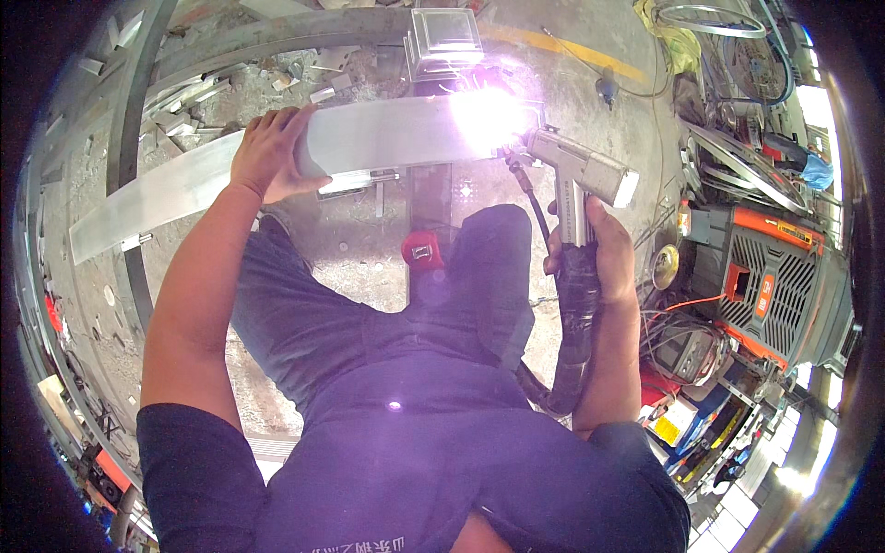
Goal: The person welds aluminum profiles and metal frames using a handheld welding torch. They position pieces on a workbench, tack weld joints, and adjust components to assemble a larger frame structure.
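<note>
A long, flat silvery metal bar (378,134) stretches across in front of me from the far left to a bright white-violet welding glare (493,118). Around the bar, left of its middle, my left hand (274,152) is closed, thumb on the near side and fingers over the far edge. My right hand (604,244) grips the handle of a welding gun (583,164), whose nozzle end meets the glare at the bar's right end. A thick black-wrapped cable (575,323) runs from the gun down along my right forearm. The glare hides the nozzle tip and the bar's end.
A square stepped metal piece (444,41) stands just beyond the glare. Metal offcuts (189,101) litter the floor at far left. An orange-and-grey machine (770,281) stands at right, near tangled cables and a rack of tools (710,424). A red object (422,251) lies between my knees.
</note>
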### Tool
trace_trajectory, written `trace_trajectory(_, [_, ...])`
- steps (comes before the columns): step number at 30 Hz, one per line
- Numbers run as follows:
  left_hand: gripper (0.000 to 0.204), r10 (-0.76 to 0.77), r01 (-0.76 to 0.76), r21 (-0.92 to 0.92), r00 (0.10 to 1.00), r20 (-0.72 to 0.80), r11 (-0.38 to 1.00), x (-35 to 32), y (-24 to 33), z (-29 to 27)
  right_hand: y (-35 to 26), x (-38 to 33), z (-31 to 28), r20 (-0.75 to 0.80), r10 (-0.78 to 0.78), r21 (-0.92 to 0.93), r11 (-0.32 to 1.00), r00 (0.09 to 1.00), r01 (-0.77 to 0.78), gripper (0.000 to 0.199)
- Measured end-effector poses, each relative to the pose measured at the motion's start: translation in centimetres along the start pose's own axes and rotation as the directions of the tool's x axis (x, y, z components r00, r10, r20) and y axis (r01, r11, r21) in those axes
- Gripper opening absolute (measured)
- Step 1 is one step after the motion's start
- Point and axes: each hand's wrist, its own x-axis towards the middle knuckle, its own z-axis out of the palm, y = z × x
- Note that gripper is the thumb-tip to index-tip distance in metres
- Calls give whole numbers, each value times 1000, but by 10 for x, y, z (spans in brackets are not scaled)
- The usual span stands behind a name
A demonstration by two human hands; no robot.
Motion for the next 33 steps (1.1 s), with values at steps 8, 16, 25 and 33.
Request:
trace_trajectory(8, [112, -16, 16, 13, 1000, 17, 1000, 0, 3, -2, 4, -5, 2, -38, -2, -6, 1000, 999, 1, 53])
trace_trajectory(16, [114, 8, -8, -17, 999, -31, 1000, 0, 0, 3, 8, -10, -3, -18, 9, -43, 999, 1000, -10, 51])
trace_trajectory(25, [115, 6, -6, -6, 1000, -14, 1000, 0, 1, 2, 14, -16, -11, 11, 0, -63, 998, 1000, 0, 50])
trace_trajectory(33, [112, -22, 22, 23, 999, 34, 999, 0, 5, -4, 16, -22, -8, -39, 42, -65, 997, 998, -45, 48])
